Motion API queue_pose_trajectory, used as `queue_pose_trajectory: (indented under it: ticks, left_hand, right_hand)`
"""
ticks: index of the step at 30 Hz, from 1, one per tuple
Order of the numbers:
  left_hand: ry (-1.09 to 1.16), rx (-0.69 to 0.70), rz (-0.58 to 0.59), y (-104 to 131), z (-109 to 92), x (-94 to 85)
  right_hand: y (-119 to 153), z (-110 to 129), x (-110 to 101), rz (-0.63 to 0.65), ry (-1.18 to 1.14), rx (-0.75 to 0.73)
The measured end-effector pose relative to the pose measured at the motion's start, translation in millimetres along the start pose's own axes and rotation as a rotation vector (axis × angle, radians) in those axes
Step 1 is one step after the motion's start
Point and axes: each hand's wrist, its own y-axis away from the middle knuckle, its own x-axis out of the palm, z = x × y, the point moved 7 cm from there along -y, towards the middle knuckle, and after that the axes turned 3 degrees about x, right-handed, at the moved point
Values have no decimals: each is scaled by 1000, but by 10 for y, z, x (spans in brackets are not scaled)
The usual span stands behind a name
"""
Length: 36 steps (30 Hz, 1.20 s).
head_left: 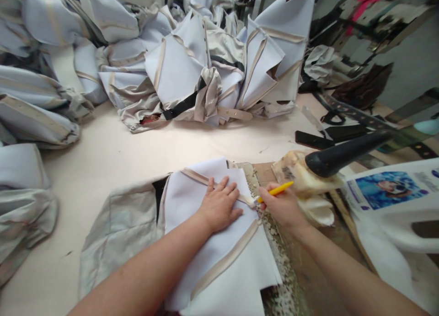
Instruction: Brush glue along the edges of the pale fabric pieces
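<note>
A white bag piece [192,201] with beige seam strips lies in front of me, its grey fabric part [120,229] spread out to the left. My left hand [219,204] rests flat on the white panel with fingers spread, across the upper beige strip [195,176]. Closed around a yellow-handled brush [276,192] is my right hand [283,211]. The brush's pale tip meets the right end of that strip, at the panel's edge. Below it, a second beige strip [226,263] runs diagonally toward the bottom.
Piles of similar white and grey bag pieces [178,69] cover the back and left of the table [103,147]. On the right stand a glue-crusted container [291,169] with a black handle [346,153], a white jug [387,224], a phone [313,140] and belts [356,110].
</note>
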Motion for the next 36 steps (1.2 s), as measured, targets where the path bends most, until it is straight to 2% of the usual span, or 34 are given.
queue_pose_trajectory:
  ticks: [2,5,9,13,15,17,20,23,26,29,31,34,36]
  left_hand:
    - [1,-4,-9,0,1,-1]
    - [-10,-14,-12,-1,-2,2]
    - [-19,-8,-10,2,-6,11]
    - [-12,-3,-28,4,3,13]
    - [-13,-6,-31,4,5,17]
    - [-17,-5,-31,4,1,22]
    - [-19,-4,-30,2,-1,37]
    - [-15,-9,-19,-11,14,67]
    - [-5,-20,1,-25,8,56]
    - [16,-48,39,27,-93,-41]
    - [54,-21,107,125,-255,-104]
    - [137,54,289,347,-533,-80]
    - [169,53,355,473,-621,-23]
  right_hand:
    - [96,8,-56,31,18,-45]
    - [89,32,-40,93,39,-163]
    - [28,-3,-46,36,95,-245]
    - [27,44,35,98,152,-300]
    - [-8,92,20,36,172,-313]
    - [-50,111,15,-3,149,-303]
    - [-42,7,51,65,67,-200]
    - [128,-146,5,132,92,-114]
    - [351,-169,-107,181,206,-136]
    - [478,-93,-202,180,249,-153]
    - [496,-33,-213,161,223,-167]
    - [440,-17,-115,174,188,-189]
    - [357,-32,-56,139,162,-208]
